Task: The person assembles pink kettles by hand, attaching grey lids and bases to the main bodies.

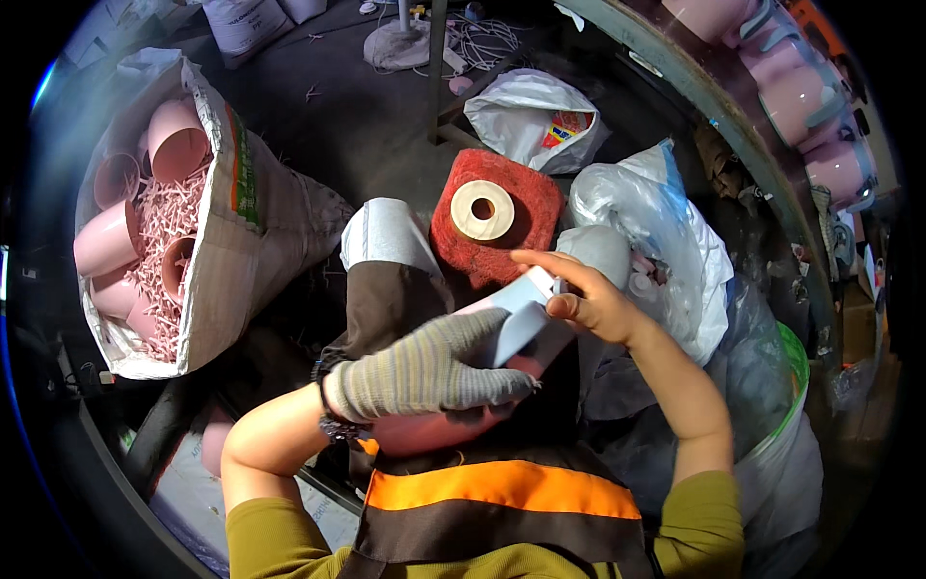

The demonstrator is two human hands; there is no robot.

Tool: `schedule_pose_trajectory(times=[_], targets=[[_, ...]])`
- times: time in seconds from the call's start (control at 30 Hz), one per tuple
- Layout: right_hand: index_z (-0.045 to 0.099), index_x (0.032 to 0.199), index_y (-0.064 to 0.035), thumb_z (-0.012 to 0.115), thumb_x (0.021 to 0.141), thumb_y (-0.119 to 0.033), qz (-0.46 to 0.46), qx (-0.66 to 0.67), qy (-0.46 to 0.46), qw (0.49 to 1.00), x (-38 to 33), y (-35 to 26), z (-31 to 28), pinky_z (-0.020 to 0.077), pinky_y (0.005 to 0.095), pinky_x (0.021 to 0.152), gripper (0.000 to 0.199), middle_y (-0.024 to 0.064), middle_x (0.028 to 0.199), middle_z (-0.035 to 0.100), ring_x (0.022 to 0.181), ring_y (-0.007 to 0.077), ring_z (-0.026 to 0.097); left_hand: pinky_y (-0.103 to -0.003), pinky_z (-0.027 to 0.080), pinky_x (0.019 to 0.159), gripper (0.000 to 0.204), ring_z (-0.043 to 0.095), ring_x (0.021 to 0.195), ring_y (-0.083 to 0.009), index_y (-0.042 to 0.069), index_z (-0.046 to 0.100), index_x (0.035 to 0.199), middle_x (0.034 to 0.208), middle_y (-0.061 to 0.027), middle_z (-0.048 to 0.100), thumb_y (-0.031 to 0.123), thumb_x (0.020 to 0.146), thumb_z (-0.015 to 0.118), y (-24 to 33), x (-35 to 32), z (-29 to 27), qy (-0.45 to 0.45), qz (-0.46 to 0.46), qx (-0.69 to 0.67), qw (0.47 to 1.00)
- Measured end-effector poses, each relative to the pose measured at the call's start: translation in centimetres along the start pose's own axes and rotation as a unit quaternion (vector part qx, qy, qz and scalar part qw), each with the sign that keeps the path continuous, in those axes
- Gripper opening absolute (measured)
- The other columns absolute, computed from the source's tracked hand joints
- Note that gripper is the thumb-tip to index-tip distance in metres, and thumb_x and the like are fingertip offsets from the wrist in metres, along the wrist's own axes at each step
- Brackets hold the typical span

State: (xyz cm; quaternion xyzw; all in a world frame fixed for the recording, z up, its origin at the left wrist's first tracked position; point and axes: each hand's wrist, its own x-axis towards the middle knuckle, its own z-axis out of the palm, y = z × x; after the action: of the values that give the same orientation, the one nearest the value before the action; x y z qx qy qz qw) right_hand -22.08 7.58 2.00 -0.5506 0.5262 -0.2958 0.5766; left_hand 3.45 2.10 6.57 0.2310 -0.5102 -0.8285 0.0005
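Both hands (434,372) (588,299) (left gloved) grip pink cup (434,429).

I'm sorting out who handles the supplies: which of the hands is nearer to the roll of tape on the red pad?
Right. The bare right hand is just below and right of the tape roll, fingers reaching toward the red pad. The gloved left hand sits lower, gripping the pink cup.

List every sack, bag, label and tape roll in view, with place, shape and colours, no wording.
Woven sack: far left, open, beige with a green and orange printed strip, holding pink cups.
White plastic bag: top centre, crumpled, with a red and yellow printed patch.
Clear plastic bags: right of centre, bunched.
Tape roll: centre, cream ring on a red fibrous pad.
White label: on the pink cup, under the right hand.
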Motion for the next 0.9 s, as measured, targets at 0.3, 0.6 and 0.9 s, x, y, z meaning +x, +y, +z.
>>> schedule_pose_trajectory(times=[0.3, 0.6, 0.9], targets=[[0.038, 0.138, 0.0022, 0.074, 0.083, -0.018, -0.089, 0.056, 0.192, 0.976, -2.0, -2.1, 3.4, 0.0476, 0.0344, 0.089, 0.069, 0.0114, 0.119, 0.055, 0.104, 0.017, 0.056, -0.034, 0.047, 0.076, 0.027, 0.058, 0.089, -0.0255, 0.002, 0.056, 0.116, 0.099, -0.0116, 0.059, 0.016, 0.093, 0.06, 1.5, 4.9, 1.7, 0.28, 0.376, 0.285, 0.836], [0.051, 0.101, -0.0046, 0.06, 0.095, -0.014, -0.323, -0.102, 0.535, 0.774, -4.5, -8.7, -7.8, 0.0386, 0.0193, 0.046, 0.014, 0.002, 0.079, 0.058, 0.051, 0.0039, 0.047, -0.041, 0.049, 0.091, 0.04, 0.06, 0.108, -0.036, 0.004, 0.06, 0.119, 0.121, -0.0187, 0.058, 0.015, 0.081, 0.069, 4.5, 5.4, 4.0, 0.138, 0.445, 0.427, 0.775], [0.065, 0.113, -0.0016, 0.057, 0.092, -0.021, -0.134, -0.609, 0.511, 0.592, 1.6, -11.4, -39.4, 0.0533, 0.0332, 0.064, 0.029, 0.0129, 0.096, 0.069, 0.078, 0.0226, 0.066, -0.041, 0.049, 0.09, 0.026, 0.063, 0.102, -0.0349, 0.0, 0.064, 0.108, 0.108, -0.019, 0.065, 0.017, 0.087, 0.063, -10.5, -1.2, -2.4, 0.38, 0.211, 0.354, 0.828]])
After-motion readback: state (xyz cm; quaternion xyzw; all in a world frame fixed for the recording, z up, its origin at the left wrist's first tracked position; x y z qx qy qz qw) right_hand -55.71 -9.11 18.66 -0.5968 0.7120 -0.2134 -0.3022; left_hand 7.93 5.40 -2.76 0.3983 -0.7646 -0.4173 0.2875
